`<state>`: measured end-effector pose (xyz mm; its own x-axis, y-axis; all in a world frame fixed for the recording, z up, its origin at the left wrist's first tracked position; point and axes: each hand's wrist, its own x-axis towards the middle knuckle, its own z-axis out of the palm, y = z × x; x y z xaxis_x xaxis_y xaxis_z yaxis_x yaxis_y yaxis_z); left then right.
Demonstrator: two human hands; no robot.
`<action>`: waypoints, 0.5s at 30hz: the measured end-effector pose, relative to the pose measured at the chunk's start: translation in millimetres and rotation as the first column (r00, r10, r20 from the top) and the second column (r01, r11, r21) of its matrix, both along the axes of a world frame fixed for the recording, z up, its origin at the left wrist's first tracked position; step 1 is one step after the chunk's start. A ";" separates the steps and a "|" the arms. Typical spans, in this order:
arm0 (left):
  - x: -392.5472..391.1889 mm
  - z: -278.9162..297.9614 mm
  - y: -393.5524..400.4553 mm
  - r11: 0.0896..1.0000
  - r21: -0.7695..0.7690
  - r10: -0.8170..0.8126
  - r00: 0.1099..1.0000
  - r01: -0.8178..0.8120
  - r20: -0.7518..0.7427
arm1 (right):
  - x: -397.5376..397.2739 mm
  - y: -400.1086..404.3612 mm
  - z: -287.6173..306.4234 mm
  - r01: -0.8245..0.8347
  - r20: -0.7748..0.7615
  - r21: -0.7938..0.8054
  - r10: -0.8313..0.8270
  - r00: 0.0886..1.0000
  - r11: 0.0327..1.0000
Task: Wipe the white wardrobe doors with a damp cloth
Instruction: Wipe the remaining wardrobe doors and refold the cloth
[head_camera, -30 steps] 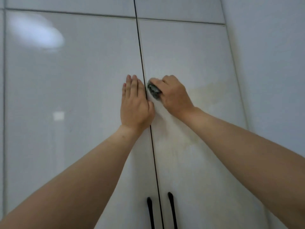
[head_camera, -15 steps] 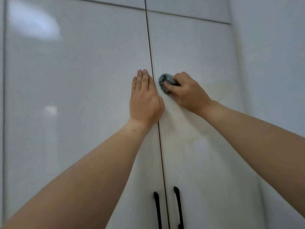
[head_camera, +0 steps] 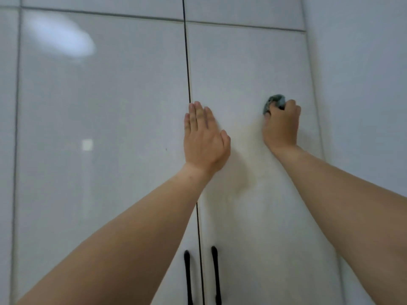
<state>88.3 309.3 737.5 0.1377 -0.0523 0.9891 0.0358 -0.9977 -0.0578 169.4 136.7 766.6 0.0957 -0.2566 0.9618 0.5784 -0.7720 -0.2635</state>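
Note:
Two glossy white wardrobe doors fill the view, the left door [head_camera: 99,128] and the right door [head_camera: 246,62], split by a dark vertical gap. My left hand [head_camera: 203,137] lies flat with straight fingers, pressing across that gap onto the right door's inner edge. My right hand [head_camera: 280,126] grips a small bunched grey-green cloth [head_camera: 275,102] and holds it against the right door, near its outer edge. Most of the cloth is hidden inside the fist. A faint yellowish smear shows on the right door below the hands.
Two black vertical handles [head_camera: 187,276] [head_camera: 215,274] sit low on either side of the gap. Upper cabinet doors [head_camera: 242,7] run above a horizontal seam. A plain white wall [head_camera: 363,84] meets the wardrobe on the right.
My right hand has slid the cloth from beside the centre gap rightwards across the right door. My left hand stays pressed flat at the gap.

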 end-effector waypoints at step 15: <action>23.1 -11.0 -18.4 0.996 -0.040 0.080 0.995 -0.078 0.061 | 24.4 -7.9 -13.1 -0.020 0.226 -0.360 0.108 0.968 0.933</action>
<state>111.4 290.9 726.6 0.0780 -0.0066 0.9969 0.1169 -0.9930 -0.0157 193.7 128.8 753.6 -0.1422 0.1013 0.9846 0.6412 -0.7484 0.1697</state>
